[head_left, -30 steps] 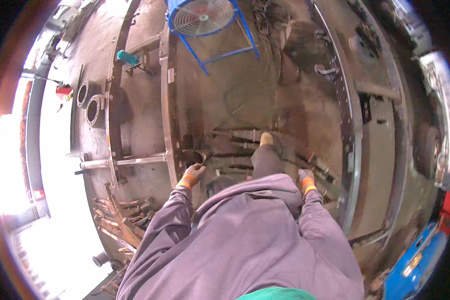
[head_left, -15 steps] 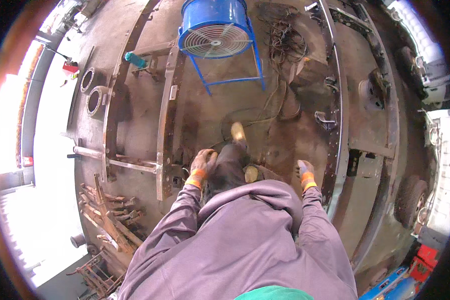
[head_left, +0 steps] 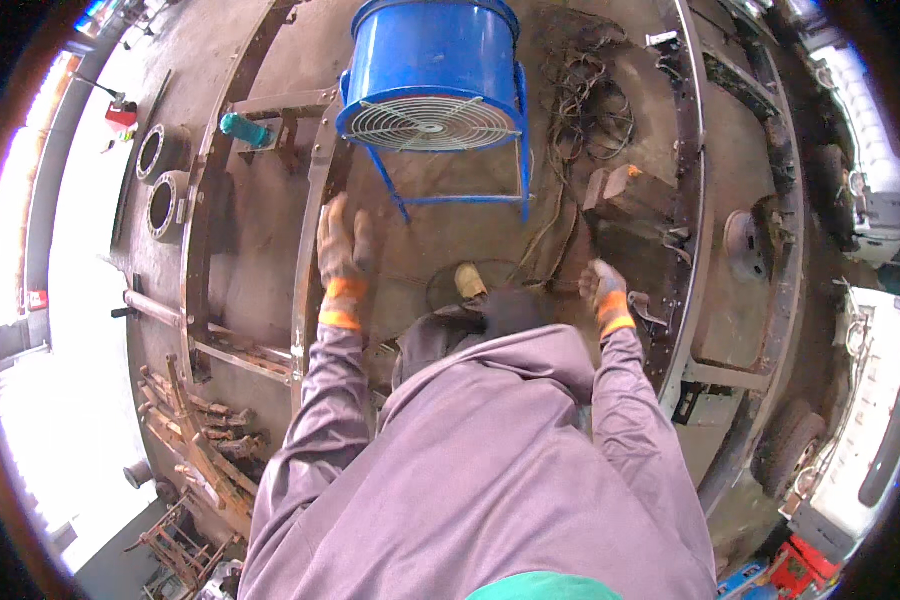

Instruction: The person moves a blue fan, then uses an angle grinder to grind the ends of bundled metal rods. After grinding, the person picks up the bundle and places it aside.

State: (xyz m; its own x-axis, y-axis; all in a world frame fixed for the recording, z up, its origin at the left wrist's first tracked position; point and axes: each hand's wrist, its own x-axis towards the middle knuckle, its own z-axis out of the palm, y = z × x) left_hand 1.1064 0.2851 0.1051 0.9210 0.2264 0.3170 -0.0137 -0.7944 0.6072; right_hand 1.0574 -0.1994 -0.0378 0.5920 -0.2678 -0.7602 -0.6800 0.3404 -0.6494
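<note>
My left hand (head_left: pixel 344 240), in a dark work glove with an orange cuff, is raised with fingers apart beside a rusty steel frame rail (head_left: pixel 320 160). It looks empty and sits below and left of a blue drum fan (head_left: pixel 428 65) on a tubular stand, not visibly touching it. My right hand (head_left: pixel 601 290), similarly gloved, has curled fingers with nothing visible in them, near a metal bracket on the right-hand frame rail (head_left: pixel 692 200). My light boot (head_left: pixel 470 280) shows on the floor between the hands.
Cables (head_left: pixel 595 110) snake along the floor right of the fan. A teal cylinder (head_left: pixel 242 128), flanged steel rings (head_left: pixel 165 205) and scrap bars (head_left: pixel 195 440) lie at left. A wheel rim (head_left: pixel 745 245), tyre (head_left: pixel 790 450) and white vehicle bodywork (head_left: pixel 865 400) are at right.
I have stepped forward toward the fan, which shows lower and more side-on. My left hand has swung forward and up with fingers spread; my right hand has risen too.
</note>
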